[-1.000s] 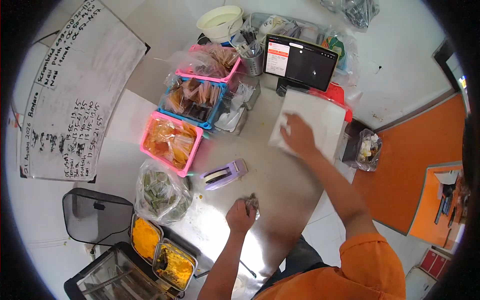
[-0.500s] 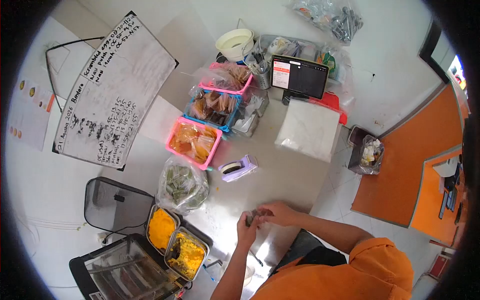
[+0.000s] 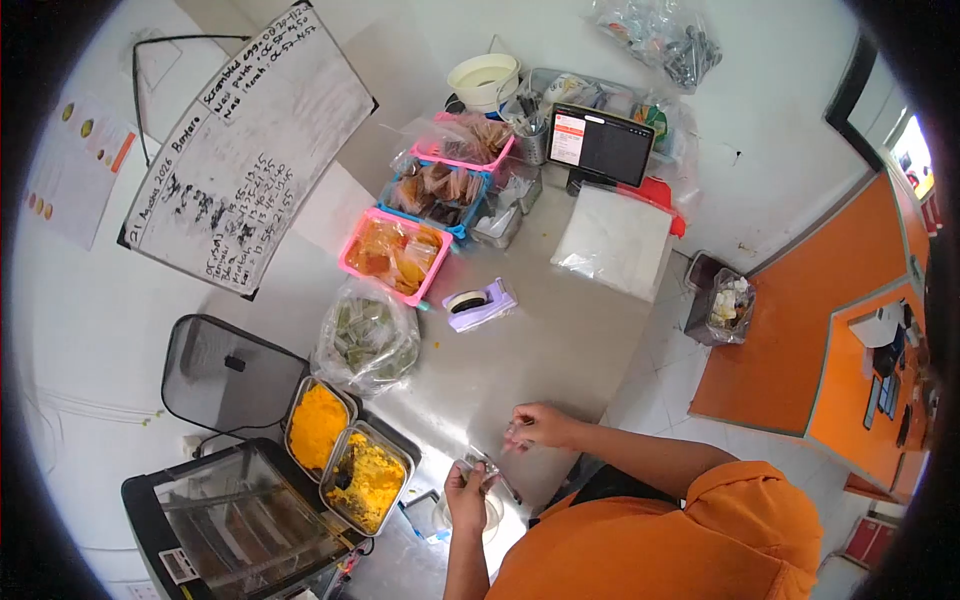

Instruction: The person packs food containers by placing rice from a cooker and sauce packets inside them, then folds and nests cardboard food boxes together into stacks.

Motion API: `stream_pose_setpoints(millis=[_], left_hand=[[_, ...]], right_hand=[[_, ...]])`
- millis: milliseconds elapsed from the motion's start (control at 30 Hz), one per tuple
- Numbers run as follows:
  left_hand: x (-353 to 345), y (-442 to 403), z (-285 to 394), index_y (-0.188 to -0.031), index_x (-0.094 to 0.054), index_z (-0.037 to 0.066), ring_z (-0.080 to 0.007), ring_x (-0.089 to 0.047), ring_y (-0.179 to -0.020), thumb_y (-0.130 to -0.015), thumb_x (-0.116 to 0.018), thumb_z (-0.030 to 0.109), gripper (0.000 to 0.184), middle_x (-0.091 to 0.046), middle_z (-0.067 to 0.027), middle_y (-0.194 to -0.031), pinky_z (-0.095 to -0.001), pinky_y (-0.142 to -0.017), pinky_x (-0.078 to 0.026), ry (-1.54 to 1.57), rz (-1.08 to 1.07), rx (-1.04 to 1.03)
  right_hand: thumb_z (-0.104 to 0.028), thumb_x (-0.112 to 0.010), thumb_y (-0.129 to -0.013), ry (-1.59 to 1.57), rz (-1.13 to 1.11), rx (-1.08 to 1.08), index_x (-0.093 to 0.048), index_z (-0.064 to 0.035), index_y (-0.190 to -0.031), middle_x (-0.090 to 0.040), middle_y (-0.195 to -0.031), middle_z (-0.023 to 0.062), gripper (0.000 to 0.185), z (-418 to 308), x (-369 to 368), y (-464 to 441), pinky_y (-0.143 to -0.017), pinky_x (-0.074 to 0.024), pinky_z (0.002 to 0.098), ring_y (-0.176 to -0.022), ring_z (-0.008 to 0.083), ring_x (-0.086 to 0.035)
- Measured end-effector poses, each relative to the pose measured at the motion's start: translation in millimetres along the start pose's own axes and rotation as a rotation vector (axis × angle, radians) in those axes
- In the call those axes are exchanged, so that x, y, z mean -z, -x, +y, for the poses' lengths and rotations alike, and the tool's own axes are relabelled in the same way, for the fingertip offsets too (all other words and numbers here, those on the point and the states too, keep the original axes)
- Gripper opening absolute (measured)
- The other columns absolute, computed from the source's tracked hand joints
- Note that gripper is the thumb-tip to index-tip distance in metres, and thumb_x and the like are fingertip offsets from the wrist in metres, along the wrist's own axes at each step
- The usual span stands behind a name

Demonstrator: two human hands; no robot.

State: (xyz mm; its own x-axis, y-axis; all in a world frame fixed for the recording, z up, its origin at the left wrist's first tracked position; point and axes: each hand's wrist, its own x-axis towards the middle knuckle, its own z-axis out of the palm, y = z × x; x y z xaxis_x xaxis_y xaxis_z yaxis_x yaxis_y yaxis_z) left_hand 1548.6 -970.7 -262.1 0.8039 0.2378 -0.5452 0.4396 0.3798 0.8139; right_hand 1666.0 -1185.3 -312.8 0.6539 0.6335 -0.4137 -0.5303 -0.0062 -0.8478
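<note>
Near the front edge of the metal table, my left hand (image 3: 466,497) is closed on a small clear crumpled plastic piece (image 3: 482,466). To its right and a little farther up, my right hand (image 3: 540,427) has its fingers pinched together; a bit of something clear shows at the fingertips, too small to name. The two hands are apart. A purple tape dispenser (image 3: 482,304) sits farther up the table. Left of it lies a clear bag of green wrapped pieces (image 3: 368,338).
Two metal containers of yellow food (image 3: 372,478) stand at the left beside a black glass-lidded case (image 3: 235,515). Baskets of bagged sauces (image 3: 395,254) line the left back. A tablet (image 3: 601,146) stands behind white sheets (image 3: 614,240). A bin (image 3: 722,308) is at the right.
My right hand has come back from the white sheets to my left hand, then moved slightly apart from it. My left hand has moved down toward the table's near edge.
</note>
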Motion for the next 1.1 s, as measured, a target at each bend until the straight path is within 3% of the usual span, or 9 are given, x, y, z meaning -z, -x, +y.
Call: stream_pose_setpoints(millis=[133,233,333,433,533,633,833,967,1100], left_hand=[[-6,-7,13,-0.092,-0.067,0.009,-0.0088,-0.062,-0.071,-0.103,-0.07,0.014,0.012,-0.068,0.0002,-0.084,-0.0284,-0.065,-0.054,-0.088,0.113,-0.003],[-6,-19,5,-0.095,-0.069,0.008,-0.008,-0.056,-0.065,-0.105,-0.067,0.022,0.017,-0.063,0.0006,-0.079,-0.0251,-0.06,-0.048,-0.149,0.113,-0.033],[-14,-22,17,-0.101,-0.071,0.007,-0.008,-0.058,-0.066,-0.103,-0.071,0.018,0.011,-0.065,0.0001,-0.079,-0.0241,-0.06,-0.047,-0.275,-0.052,-0.08],[-33,-14,30,-0.099,-0.07,0.004,-0.0062,-0.057,-0.067,-0.1,-0.071,0.005,0.002,-0.067,0.001,-0.081,-0.0238,-0.062,-0.048,-0.46,-0.147,-0.109],[-29,-21,19,-0.121,-0.062,0.002,-0.0111,-0.062,-0.067,-0.097,-0.074,0.005,0.027,-0.071,-0.0053,-0.09,-0.0263,-0.063,-0.052,-0.324,-0.098,-0.059],[-17,-29,16,-0.129,-0.055,0.002,-0.0149,-0.065,-0.072,-0.098,-0.072,0.006,0.035,-0.071,-0.0088,-0.097,-0.0286,-0.065,-0.056,-0.352,0.033,0.022],[-9,-66,19,-0.137,-0.051,0.005,-0.0229,-0.069,-0.097,-0.1,-0.066,0.007,0.04,-0.066,-0.0175,-0.117,-0.0325,-0.072,-0.06,-0.227,0.049,0.15],[-35,-110,59,-0.143,-0.043,0.009,-0.0252,-0.07,-0.097,-0.102,-0.062,0.005,0.045,-0.065,-0.0201,-0.125,-0.0355,-0.079,-0.061,-0.052,-0.026,0.162],[-58,-189,123,-0.152,-0.033,0.006,-0.0286,-0.069,-0.111,-0.107,-0.058,0.011,0.052,-0.061,-0.0247,-0.135,-0.039,-0.088,-0.061,-0.292,-0.175,-0.091]], right_hand=[[-0.034,-0.075,-0.099,-0.078,-0.081,-0.14,-0.068,-0.0034,-0.101,-0.065,-0.097,0.0016,0.031,-13,-2,-4,-0.083,-0.0529,0.032,-0.1,0.0135,-0.065],[-0.041,-0.074,-0.098,-0.083,0.091,0.047,-0.071,-0.0015,-0.097,-0.066,-0.091,0.0073,0.039,-24,-16,-2,-0.078,-0.0537,0.0339,-0.09,0.0193,-0.067],[-0.039,-0.075,-0.096,0.631,0.203,0.477,-0.074,0.0004,-0.107,-0.068,-0.094,0.0129,0.041,-12,-15,0,-0.084,-0.0526,0.0405,-0.099,0.0288,-0.067],[-0.037,-0.078,-0.095,0.632,-0.027,0.308,-0.074,0.0006,-0.108,-0.067,-0.104,0.013,0.04,-13,-12,1,-0.084,-0.0511,0.0403,-0.097,0.0284,-0.064],[-0.039,-0.081,-0.088,0.487,0.165,0.336,-0.074,0.0019,-0.1,-0.069,-0.097,0.0199,0.043,-8,-14,0,-0.087,-0.0515,0.0454,-0.096,0.0378,-0.066],[-0.038,-0.081,-0.088,0.521,0.398,0.303,-0.073,0.0018,-0.094,-0.07,-0.096,0.0209,0.041,-11,-1,-5,-0.084,-0.0514,0.0464,-0.093,0.0374,-0.067],[-0.037,-0.081,-0.088,0.623,0.301,0.156,-0.071,0.0006,-0.088,-0.07,-0.087,0.019,0.039,-28,28,-27,-0.074,-0.053,0.0446,-0.078,0.0353,-0.069],[-0.034,-0.083,-0.087,0.626,0.243,0.121,-0.068,-0.0011,-0.1,-0.071,-0.085,0.0174,0.038,-17,38,-42,-0.072,-0.0533,0.0445,-0.074,0.0329,-0.069],[-0.027,-0.083,-0.088,0.56,0.204,0.037,-0.062,-0.0036,-0.117,-0.072,-0.09,0.0162,0.042,-14,32,-46,-0.073,-0.0535,0.0436,-0.075,0.0304,-0.07]])
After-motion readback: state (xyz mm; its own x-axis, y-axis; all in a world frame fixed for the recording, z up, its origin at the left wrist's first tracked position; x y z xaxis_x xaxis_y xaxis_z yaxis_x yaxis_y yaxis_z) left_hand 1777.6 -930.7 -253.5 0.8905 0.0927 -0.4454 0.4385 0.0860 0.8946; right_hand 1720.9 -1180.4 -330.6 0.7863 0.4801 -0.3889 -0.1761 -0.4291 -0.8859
